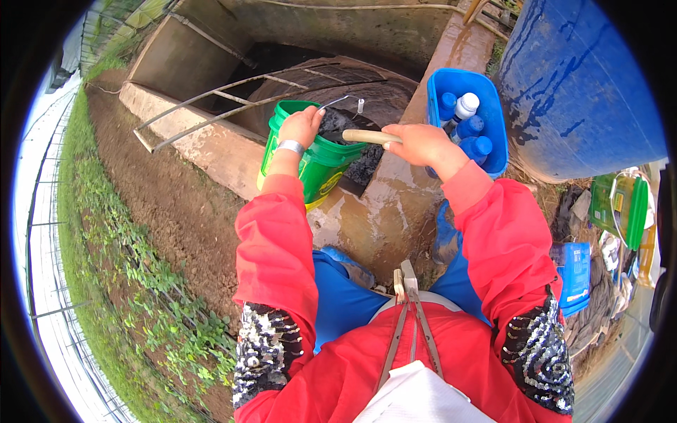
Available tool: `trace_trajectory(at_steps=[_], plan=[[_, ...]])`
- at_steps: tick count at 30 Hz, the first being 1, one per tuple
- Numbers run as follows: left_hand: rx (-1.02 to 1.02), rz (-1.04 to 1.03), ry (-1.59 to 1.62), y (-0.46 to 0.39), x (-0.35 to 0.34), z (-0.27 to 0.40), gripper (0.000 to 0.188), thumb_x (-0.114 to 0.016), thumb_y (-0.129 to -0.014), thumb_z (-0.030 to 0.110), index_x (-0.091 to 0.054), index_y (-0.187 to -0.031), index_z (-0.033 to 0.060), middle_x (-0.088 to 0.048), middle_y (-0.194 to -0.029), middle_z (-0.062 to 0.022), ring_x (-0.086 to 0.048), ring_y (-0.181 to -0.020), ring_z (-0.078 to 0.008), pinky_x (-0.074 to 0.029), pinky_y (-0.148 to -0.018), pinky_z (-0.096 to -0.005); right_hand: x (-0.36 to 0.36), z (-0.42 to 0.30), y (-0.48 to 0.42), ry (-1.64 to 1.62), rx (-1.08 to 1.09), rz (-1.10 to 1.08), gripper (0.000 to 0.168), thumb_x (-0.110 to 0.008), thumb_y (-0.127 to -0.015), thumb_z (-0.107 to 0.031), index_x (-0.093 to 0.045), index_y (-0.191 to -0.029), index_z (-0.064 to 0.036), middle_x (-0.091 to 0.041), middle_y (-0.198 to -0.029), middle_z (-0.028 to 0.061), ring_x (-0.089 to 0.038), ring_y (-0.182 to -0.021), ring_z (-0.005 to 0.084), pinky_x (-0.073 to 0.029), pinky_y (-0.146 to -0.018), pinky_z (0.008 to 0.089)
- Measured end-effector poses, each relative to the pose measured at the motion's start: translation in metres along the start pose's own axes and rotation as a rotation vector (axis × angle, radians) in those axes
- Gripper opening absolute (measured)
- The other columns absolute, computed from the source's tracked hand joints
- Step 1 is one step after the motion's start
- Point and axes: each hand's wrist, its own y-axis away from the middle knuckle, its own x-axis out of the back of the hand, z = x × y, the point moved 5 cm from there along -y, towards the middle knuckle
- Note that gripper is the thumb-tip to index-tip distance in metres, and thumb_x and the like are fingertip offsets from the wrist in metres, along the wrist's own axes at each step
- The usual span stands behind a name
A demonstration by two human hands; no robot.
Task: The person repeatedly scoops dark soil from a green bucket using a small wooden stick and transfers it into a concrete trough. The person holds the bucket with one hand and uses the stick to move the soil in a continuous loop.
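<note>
My left hand is at the rim of a green plastic bucket with yellow print, its fingers closed on the thin wire bail. A white grip sits farther along that wire. My right hand grasps a pale wooden handle, which reaches left over the bucket's edge. Whatever is at the handle's far end is hidden. Dark, foamy liquid shows at the bucket's mouth. Close beyond my right hand stands a blue plastic tub holding several capped bottles.
A concrete pit with dark water lies ahead, a metal ladder leaning across its edge. The concrete ledge is wet. A large blue barrel stands right, near a green container and a blue box. Plants grow left.
</note>
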Motion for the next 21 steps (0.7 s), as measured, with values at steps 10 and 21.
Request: trace_trajectory(at_steps=[10, 21], plan=[[-0.007, 0.010, -0.003, -0.003, -0.002, 0.000, 0.036, -0.044, -0.091, 0.042, -0.057, -0.084, 0.0099, -0.062, -0.079, -0.0190, -0.058, -0.079, -0.0388, -0.045, -0.070, -0.0501, 0.002, -0.004, 0.004, 0.002, -0.023, -0.033, 0.039, -0.051, -0.088, -0.039, -0.052, -0.123, -0.023, -0.064, -0.107, 0.0064, -0.059, -0.100, 0.0289, -0.047, -0.082, 0.0423], [0.028, 0.151, -0.084, 0.010, 0.010, -0.010, 0.034, -0.043, -0.093, 0.038, -0.055, -0.081, 0.0090, -0.062, -0.073, -0.0186, -0.059, -0.073, -0.0389, -0.045, -0.067, -0.0502, 0.002, 0.001, 0.004, 0.001, -0.016, -0.021, 0.044, -0.051, -0.088, -0.039, -0.049, -0.129, -0.023, -0.063, -0.109, 0.0103, -0.059, -0.100, 0.0299, -0.047, -0.083, 0.0409]])
